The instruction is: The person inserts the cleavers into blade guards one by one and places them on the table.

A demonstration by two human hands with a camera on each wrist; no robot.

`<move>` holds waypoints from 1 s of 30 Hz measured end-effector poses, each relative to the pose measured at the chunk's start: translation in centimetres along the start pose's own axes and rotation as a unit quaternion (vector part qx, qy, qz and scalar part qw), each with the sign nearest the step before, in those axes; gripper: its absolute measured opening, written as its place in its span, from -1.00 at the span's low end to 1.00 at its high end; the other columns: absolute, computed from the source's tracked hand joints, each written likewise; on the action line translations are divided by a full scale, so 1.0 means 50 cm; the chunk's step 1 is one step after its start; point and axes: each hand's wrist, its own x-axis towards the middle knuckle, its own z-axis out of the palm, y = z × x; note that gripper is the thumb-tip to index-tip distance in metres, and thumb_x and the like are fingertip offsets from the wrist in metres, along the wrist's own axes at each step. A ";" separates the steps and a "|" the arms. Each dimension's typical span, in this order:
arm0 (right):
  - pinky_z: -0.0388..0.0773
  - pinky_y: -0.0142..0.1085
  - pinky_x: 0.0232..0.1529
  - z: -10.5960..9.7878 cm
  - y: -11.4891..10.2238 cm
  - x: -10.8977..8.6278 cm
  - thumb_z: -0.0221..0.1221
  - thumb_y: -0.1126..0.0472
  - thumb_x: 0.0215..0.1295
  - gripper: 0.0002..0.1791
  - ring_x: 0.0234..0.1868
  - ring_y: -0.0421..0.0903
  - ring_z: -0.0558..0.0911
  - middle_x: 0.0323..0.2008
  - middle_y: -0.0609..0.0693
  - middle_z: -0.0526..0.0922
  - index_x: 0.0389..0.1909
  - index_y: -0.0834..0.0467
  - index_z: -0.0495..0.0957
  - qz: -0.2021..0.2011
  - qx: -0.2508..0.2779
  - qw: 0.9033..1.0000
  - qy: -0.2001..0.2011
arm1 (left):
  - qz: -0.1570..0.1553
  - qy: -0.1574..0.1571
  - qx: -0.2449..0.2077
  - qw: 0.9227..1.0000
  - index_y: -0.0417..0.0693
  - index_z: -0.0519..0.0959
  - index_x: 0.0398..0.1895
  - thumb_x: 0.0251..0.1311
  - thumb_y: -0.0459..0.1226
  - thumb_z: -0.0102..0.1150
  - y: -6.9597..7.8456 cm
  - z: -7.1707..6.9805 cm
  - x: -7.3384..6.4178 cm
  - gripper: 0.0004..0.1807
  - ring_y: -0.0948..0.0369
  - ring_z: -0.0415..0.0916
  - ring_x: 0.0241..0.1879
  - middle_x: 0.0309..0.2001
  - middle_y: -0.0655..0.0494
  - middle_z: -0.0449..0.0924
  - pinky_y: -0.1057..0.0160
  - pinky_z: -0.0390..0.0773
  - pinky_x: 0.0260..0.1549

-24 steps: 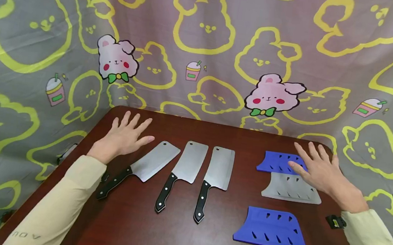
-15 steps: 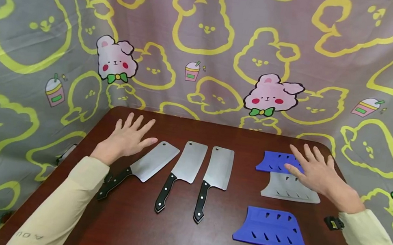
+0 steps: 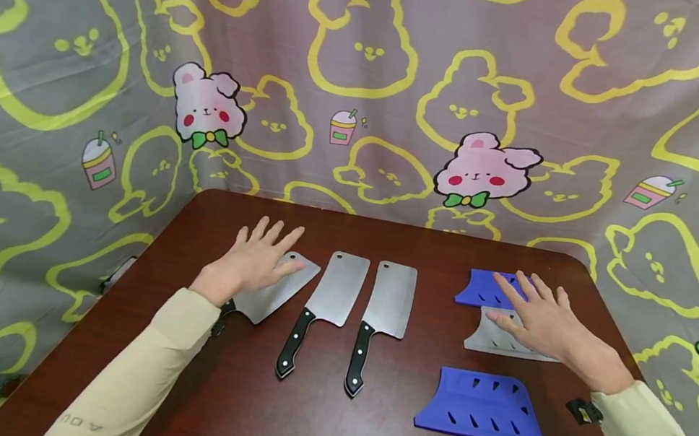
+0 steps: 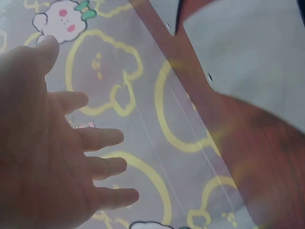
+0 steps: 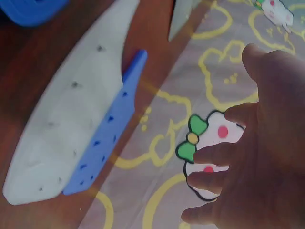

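Over the leftmost cleaver [image 3: 277,296], my left hand [image 3: 252,264] hovers with spread fingers and covers part of its blade and handle. Two more cleavers lie to its right, a middle cleaver [image 3: 341,290] and a right cleaver [image 3: 392,299], black handles toward me. My right hand [image 3: 540,318] hangs with fingers spread above a blue blade guard [image 3: 485,287] and a white blade guard [image 3: 489,333], hiding part of both. Nearer to me lies another blue blade guard [image 3: 483,407]. Both wrist views show straight fingers holding nothing.
Everything lies on a dark brown table [image 3: 221,406] with rounded far corners. A grey cloth with cartoon prints [image 3: 394,122] hangs behind it and at both sides. A small black device [image 3: 585,411] sits at the right wrist.
My left hand has moved right and toward me, from beside the leftmost cleaver to over it. The right hand has shifted left and slightly nearer. The cleavers and guards stay put.
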 end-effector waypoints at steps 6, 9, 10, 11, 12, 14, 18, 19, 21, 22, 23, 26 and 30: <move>-0.11 0.51 0.24 0.016 -0.025 -0.020 -0.06 -0.39 0.35 -0.12 0.44 0.48 0.06 0.46 0.41 0.11 0.53 0.02 0.04 -0.023 0.000 1.000 -0.002 | 0.017 0.006 -0.017 1.000 0.17 -0.10 0.58 0.40 0.26 -0.23 0.037 0.016 0.008 -0.19 -0.25 -0.24 0.54 0.54 -0.24 -0.05 -0.37 -0.10 0.38; -0.14 0.51 0.24 0.022 -0.039 -0.029 -0.03 -0.42 0.31 -0.09 0.44 0.47 0.08 0.46 0.38 0.13 0.52 0.00 0.07 -0.031 0.010 0.999 -0.007 | 0.032 0.010 -0.012 0.999 0.16 -0.06 0.58 0.39 0.27 -0.23 0.057 0.028 0.014 -0.19 -0.24 -0.16 0.53 0.52 -0.21 0.02 -0.36 -0.04 0.38; -0.14 0.51 0.24 0.023 -0.045 -0.032 -0.03 -0.44 0.29 -0.08 0.44 0.46 0.09 0.46 0.37 0.14 0.52 -0.01 0.07 -0.034 0.013 0.999 -0.010 | 0.038 0.011 -0.009 0.999 0.16 -0.05 0.57 0.39 0.28 -0.24 0.064 0.034 0.015 -0.19 -0.23 -0.12 0.53 0.51 -0.20 0.05 -0.35 0.00 0.37; -0.12 0.51 0.24 0.024 -0.050 -0.034 -0.02 -0.45 0.27 -0.07 0.43 0.46 0.11 0.45 0.37 0.16 0.52 -0.01 0.09 -0.040 0.014 0.999 -0.011 | 0.044 0.013 -0.006 0.999 0.16 -0.03 0.57 0.38 0.29 -0.23 0.071 0.039 0.017 -0.19 -0.23 -0.07 0.52 0.50 -0.20 0.08 -0.33 0.04 0.37; -0.11 0.51 0.24 0.024 -0.055 -0.037 -0.02 -0.47 0.25 -0.06 0.43 0.46 0.13 0.45 0.36 0.18 0.51 -0.02 0.10 -0.046 0.015 0.999 -0.014 | 0.050 0.015 -0.005 0.999 0.15 -0.02 0.57 0.38 0.29 -0.23 0.077 0.045 0.017 -0.19 -0.22 -0.02 0.50 0.49 -0.19 0.12 -0.31 0.08 0.36; -0.07 0.49 0.25 0.024 -0.063 -0.043 0.00 -0.49 0.22 -0.04 0.42 0.44 0.16 0.44 0.34 0.21 0.51 -0.02 0.11 -0.056 0.018 0.998 -0.021 | 0.061 0.018 0.000 0.998 0.14 0.01 0.56 0.38 0.29 -0.23 0.090 0.055 0.016 -0.20 -0.20 0.09 0.46 0.45 -0.18 0.19 -0.27 0.14 0.35; 0.05 0.47 0.23 0.028 -0.071 -0.051 0.08 -0.51 0.13 0.02 0.41 0.44 0.19 0.43 0.34 0.22 0.50 -0.04 0.11 -0.085 0.047 0.994 -0.053 | 0.077 0.006 0.008 0.997 0.14 0.01 0.56 0.39 0.30 -0.27 0.115 0.071 0.011 -0.20 -0.13 0.23 0.39 0.40 -0.16 0.27 -0.18 0.23 0.33; 0.09 0.46 0.21 0.030 -0.071 -0.054 0.12 -0.50 0.10 0.04 0.40 0.45 0.19 0.43 0.35 0.21 0.51 -0.03 0.10 -0.091 0.061 0.992 -0.069 | 0.081 0.003 0.008 0.997 0.15 0.02 0.55 0.39 0.30 -0.28 0.121 0.075 0.010 -0.21 -0.13 0.24 0.38 0.40 -0.16 0.28 -0.18 0.23 0.33; 0.19 0.44 0.16 0.033 -0.071 -0.059 0.20 -0.46 0.06 0.08 0.40 0.47 0.18 0.44 0.38 0.18 0.51 -0.02 0.08 -0.101 0.094 0.985 -0.102 | 0.088 -0.004 0.003 0.996 0.16 0.04 0.55 0.38 0.31 -0.28 0.134 0.084 0.007 -0.21 -0.13 0.26 0.38 0.40 -0.17 0.28 -0.18 0.28 0.30; 0.22 0.43 0.15 0.035 -0.071 -0.061 0.24 -0.44 0.04 0.10 0.39 0.48 0.17 0.44 0.39 0.16 0.51 -0.02 0.07 -0.101 0.112 0.981 -0.119 | 0.092 -0.005 0.003 0.996 0.16 0.05 0.55 0.38 0.31 -0.29 0.140 0.088 0.005 -0.21 -0.14 0.26 0.38 0.39 -0.17 0.29 -0.18 0.30 0.29; 0.26 0.41 0.13 0.037 -0.070 -0.063 0.27 -0.42 0.02 0.11 0.39 0.48 0.18 0.43 0.39 0.16 0.52 -0.02 0.07 -0.101 0.125 0.978 -0.133 | 0.096 -0.007 -0.002 0.995 0.16 0.06 0.54 0.38 0.32 -0.28 0.147 0.092 0.003 -0.21 -0.15 0.27 0.37 0.38 -0.18 0.30 -0.19 0.32 0.27; 0.35 0.36 0.08 0.043 -0.068 -0.072 0.33 -0.38 -0.02 0.14 0.36 0.44 0.22 0.39 0.38 0.20 0.52 -0.01 0.07 -0.094 0.150 0.972 -0.157 | 0.110 -0.006 -0.007 0.994 0.11 0.10 0.53 0.38 0.31 -0.28 0.167 0.104 -0.002 -0.21 -0.16 0.33 0.32 0.33 -0.19 0.37 -0.18 0.38 0.21; 0.43 0.28 0.03 0.049 -0.063 -0.085 0.39 -0.35 -0.11 0.17 0.29 0.34 0.31 0.29 0.34 0.30 0.50 -0.01 0.11 -0.079 0.146 0.973 -0.162 | 0.119 -0.010 -0.006 0.993 0.07 0.14 0.51 0.38 0.30 -0.25 0.194 0.118 -0.008 -0.21 -0.04 0.48 0.18 0.20 -0.16 0.49 -0.03 0.50 0.11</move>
